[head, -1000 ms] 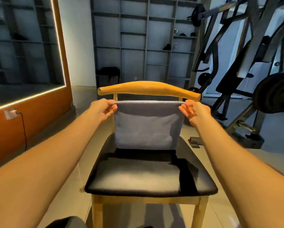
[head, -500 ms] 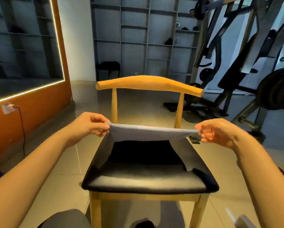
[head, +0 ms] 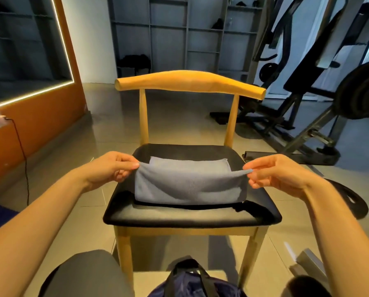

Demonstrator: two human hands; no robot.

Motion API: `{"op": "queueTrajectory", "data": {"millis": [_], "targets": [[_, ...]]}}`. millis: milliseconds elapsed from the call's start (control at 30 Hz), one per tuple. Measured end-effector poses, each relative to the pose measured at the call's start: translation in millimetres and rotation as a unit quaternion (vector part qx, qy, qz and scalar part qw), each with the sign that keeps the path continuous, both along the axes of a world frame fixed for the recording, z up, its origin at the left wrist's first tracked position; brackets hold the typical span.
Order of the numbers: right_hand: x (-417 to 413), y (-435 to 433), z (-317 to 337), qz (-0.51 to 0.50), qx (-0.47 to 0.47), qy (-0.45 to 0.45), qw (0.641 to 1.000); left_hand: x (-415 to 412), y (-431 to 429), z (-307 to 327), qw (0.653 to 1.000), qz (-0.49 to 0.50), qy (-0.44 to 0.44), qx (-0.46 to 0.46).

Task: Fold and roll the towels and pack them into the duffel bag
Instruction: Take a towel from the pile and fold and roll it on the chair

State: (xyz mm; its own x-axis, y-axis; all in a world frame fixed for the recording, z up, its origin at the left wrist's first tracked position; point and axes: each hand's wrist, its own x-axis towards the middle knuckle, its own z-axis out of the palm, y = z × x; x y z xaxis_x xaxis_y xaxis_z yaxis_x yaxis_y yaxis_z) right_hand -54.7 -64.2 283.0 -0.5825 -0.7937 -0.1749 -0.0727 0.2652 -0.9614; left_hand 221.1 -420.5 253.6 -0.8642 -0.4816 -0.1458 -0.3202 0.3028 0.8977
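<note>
– Two pinches, one per hand. On the left hand, thumb and forefinger tips are pressed together on the near-left corner of the cloth, the other fingers curled beneath. The right hand mirrors it: fingertips pinch the right corner, the rest loosely curled.

– Where is the cloth?

– The grey towel is on the black chair seat, roughly centred. Its far edge lies flat on the seat. The pinched edge is raised off it and stretched between the hands, sagging a little mid-span. The side nearest the person shows a rounded fold line.

– Step in hand, as you read it?

– A fold in half, upper layer going over the lower. Judgement only.

– How to do it well?

– Hold equal tension in both pinches so the sag comes out before the edge lands. Carry both corners forward together and level. Set them on the matching far corners, edge on edge, then let go. One hand leading would likely skew the layer and spoil the roll that follows. Smooth from the fold line outward afterwards.

– And the bag?

– The dark blue duffel bag, with black handles, sits on the floor in front of the chair, well apart from the towel. I cannot tell whether it is open.
</note>
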Motion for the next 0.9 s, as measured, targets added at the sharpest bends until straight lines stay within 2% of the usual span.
{"op": "queueTrajectory", "data": {"millis": [100, 267, 367, 433, 500, 667, 900], "targets": [[-16, -24, 0, -0.061, 0.032, 0.087, 0.994, -29, -11, -7, 0.997, 0.071, 0.022, -0.033], [-54, -75, -11, -0.141, 0.032, 0.072, 0.987, -84, -19, -17, 0.983, 0.162, 0.084, 0.019], [-69, -108, -37, -0.191, 0.08, 0.101, 0.973, -108, -25, -33, 0.979, 0.198, 0.034, 0.036], [-78, -121, -59, -0.188, 0.144, 0.134, 0.962, -118, -33, -43, 0.98, 0.19, -0.047, 0.022], [-86, -126, -73, -0.179, 0.181, 0.152, 0.955, -125, -38, -47, 0.979, 0.185, -0.08, 0.012], [-98, -126, -80, -0.156, 0.184, 0.184, 0.953, -137, -47, -56, 0.976, 0.195, -0.091, -0.044], [-116, -149, -86, -0.11, 0.232, 0.269, 0.928, -151, -65, -71, 0.965, 0.205, -0.116, -0.115]]}}
